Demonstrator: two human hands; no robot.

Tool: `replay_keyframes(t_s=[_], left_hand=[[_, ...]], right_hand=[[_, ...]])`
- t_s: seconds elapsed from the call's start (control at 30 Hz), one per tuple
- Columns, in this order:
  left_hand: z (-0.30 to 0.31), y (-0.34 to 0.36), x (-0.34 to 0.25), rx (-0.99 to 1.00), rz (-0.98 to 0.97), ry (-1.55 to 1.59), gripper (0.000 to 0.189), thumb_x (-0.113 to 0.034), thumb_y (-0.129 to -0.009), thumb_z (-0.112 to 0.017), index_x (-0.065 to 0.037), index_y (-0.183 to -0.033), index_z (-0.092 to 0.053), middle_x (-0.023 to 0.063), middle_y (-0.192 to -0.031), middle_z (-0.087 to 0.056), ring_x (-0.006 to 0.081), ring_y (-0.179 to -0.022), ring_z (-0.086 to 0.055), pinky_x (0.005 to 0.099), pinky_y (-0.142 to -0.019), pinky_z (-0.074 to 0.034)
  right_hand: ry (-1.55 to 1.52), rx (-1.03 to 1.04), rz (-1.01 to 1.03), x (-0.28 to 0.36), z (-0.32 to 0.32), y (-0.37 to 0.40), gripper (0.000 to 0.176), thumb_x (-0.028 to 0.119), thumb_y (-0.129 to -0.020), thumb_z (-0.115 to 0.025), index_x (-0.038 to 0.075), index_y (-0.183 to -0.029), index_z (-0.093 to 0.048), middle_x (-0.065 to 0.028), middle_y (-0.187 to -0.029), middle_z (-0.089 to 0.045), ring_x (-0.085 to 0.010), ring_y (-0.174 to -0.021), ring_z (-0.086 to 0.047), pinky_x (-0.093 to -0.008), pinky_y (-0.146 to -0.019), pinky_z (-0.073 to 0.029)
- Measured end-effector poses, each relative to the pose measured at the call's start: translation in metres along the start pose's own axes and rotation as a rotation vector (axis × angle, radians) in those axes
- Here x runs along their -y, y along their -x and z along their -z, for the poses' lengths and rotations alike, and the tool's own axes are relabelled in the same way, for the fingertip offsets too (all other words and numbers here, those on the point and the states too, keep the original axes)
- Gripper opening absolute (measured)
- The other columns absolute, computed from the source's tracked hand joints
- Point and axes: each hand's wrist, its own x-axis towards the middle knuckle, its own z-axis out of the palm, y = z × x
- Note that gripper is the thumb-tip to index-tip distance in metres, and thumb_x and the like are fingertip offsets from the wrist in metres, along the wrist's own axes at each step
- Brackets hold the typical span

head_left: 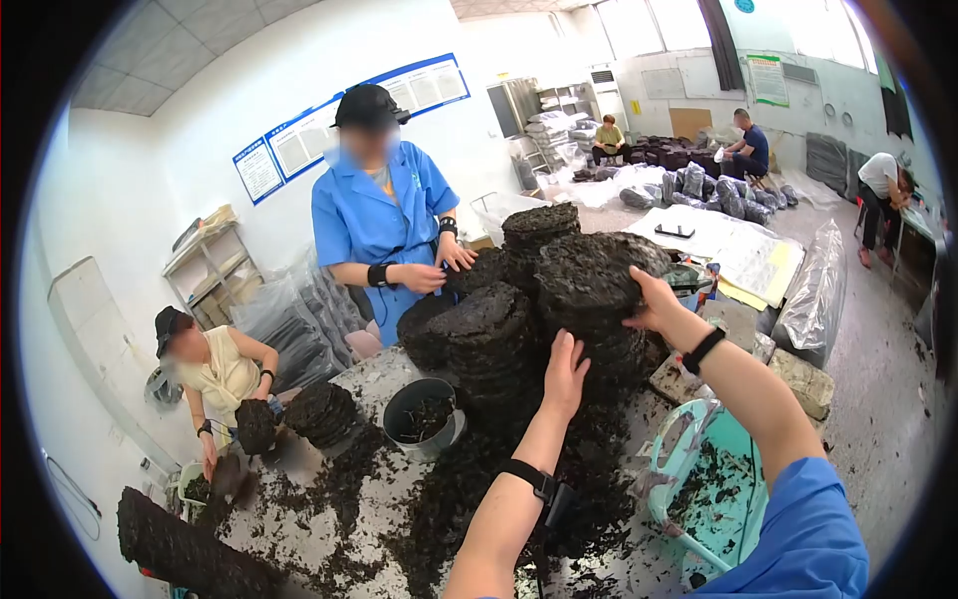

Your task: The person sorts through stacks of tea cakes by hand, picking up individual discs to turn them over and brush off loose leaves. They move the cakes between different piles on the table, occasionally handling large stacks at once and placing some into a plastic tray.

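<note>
Stacks of dark, round, flaky sheets stand on the table [369,384]. My right hand [655,299] touches the right edge of the tallest near stack [594,270], thumb and fingers apart at its upper sheets. Lower down, my left hand [566,374] rests against the front of that stack, its fingers extended upward. Left of it stands another stack [484,334], untouched by my hands. Behind rises a further stack [540,225]. Dark crumbs lie scattered below my hands.
A grey bucket [423,417] stands left of the stacks, and a turquoise basket [714,489] at the right. A co-worker in blue [384,215] stands across the table; another person [225,374] works at the left. Papers [733,250] lie behind on the right.
</note>
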Motion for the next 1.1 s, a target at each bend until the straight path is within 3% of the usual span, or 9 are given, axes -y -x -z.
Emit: replay_keyframes(t_s=[0.07,0.13,0.2,0.37,0.47,0.63,0.73,0.9,1.1], left_hand=[[0.019,0.003,0.013,-0.090,0.012,-0.170,0.083,-0.042,-0.094,-0.056,-0.003,-0.152,-0.012,0.0192,-0.155,-0.018,0.0366,-0.140,-0.028,0.0454,-0.111,-0.032],[0.043,0.009,0.038,-0.293,0.451,-0.123,0.079,-0.037,-0.092,-0.060,-0.005,-0.151,-0.018,0.0196,-0.154,-0.021,0.0374,-0.136,-0.035,0.0463,-0.106,-0.037],[0.054,0.019,0.057,-0.287,0.502,-0.067,0.076,-0.033,-0.091,-0.064,-0.007,-0.150,-0.024,0.0209,-0.153,-0.022,0.0377,-0.133,-0.040,0.0464,-0.101,-0.042],[0.049,0.012,0.085,-0.305,0.521,0.118,0.077,-0.029,-0.090,-0.066,-0.008,-0.150,-0.024,0.0232,-0.153,-0.021,0.0379,-0.131,-0.042,0.0447,-0.098,-0.044],[0.041,0.010,0.084,-0.319,0.498,0.155,0.081,-0.026,-0.089,-0.066,-0.009,-0.152,-0.018,0.0232,-0.153,-0.020,0.0377,-0.131,-0.042,0.0433,-0.097,-0.044],[0.037,0.008,0.075,-0.190,0.329,0.082,0.092,-0.020,-0.088,-0.067,-0.010,-0.154,-0.004,0.0213,-0.154,-0.020,0.0346,-0.132,-0.042,0.0401,-0.094,-0.045],[0.037,0.013,0.075,-0.158,0.336,0.040,0.092,-0.018,-0.089,-0.067,-0.008,-0.153,-0.002,0.0209,-0.154,-0.020,0.0350,-0.132,-0.041,0.0401,-0.094,-0.045],[0.048,0.012,0.074,-0.207,0.364,0.121,0.090,-0.021,-0.088,-0.068,-0.007,-0.152,-0.006,0.0208,-0.152,-0.022,0.0341,-0.132,-0.042,0.0407,-0.095,-0.044],[0.035,0.015,0.069,-0.217,0.409,0.137,0.094,-0.024,-0.088,-0.068,-0.007,-0.154,-0.002,0.0171,-0.154,-0.022,0.0330,-0.135,-0.037,0.0417,-0.101,-0.038]], right_hand=[[0.031,0.027,0.019,-0.003,-0.010,-0.021,0.067,0.044,-0.091,-0.060,0.012,-0.144,-0.035,-0.0139,-0.152,-0.030,-0.0400,-0.136,-0.030,-0.0661,-0.101,-0.031],[0.132,-0.063,-0.004,-0.004,-0.023,-0.031,0.076,0.050,-0.088,-0.061,0.012,-0.148,-0.031,-0.0135,-0.155,-0.024,-0.0388,-0.138,-0.026,-0.0645,-0.103,-0.029],[0.174,-0.106,-0.008,-0.003,-0.035,-0.021,0.081,0.051,-0.087,-0.062,0.013,-0.150,-0.028,-0.0128,-0.156,-0.021,-0.0361,-0.141,-0.022,-0.0623,-0.102,-0.031],[0.210,0.083,0.101,-0.015,-0.009,-0.025,0.091,0.058,-0.080,-0.064,0.013,-0.150,-0.028,-0.0125,-0.156,-0.022,-0.0329,-0.141,-0.025,-0.0614,-0.105,-0.024],[0.180,-0.111,0.041,-0.008,-0.012,0.006,0.095,0.063,-0.078,-0.063,0.012,-0.150,-0.029,-0.0137,-0.154,-0.026,-0.0321,-0.140,-0.027,-0.0634,-0.105,-0.022],[0.411,-0.070,0.238,0.010,-0.006,-0.036,0.115,0.076,-0.074,-0.057,0.013,-0.154,-0.004,-0.0158,-0.159,-0.008,-0.0394,-0.143,-0.017,-0.0677,-0.104,-0.023],[0.794,0.033,-0.001,-0.001,-0.005,-0.066,0.110,0.085,-0.076,-0.041,0.016,-0.155,-0.008,-0.0171,-0.160,-0.001,-0.0373,-0.146,-0.006,-0.0665,-0.108,-0.016],[-0.041,-0.190,0.159,-0.012,0.012,-0.083,0.081,0.063,-0.093,-0.041,0.014,-0.153,-0.018,-0.0132,-0.159,-0.010,-0.0395,-0.145,-0.011,-0.0702,-0.108,-0.013],[0.406,-0.160,-0.307,-0.040,0.001,-0.001,0.074,0.059,-0.095,-0.039,0.020,-0.154,-0.014,-0.0070,-0.159,-0.013,-0.0374,-0.144,-0.014,-0.0666,-0.104,-0.029]])
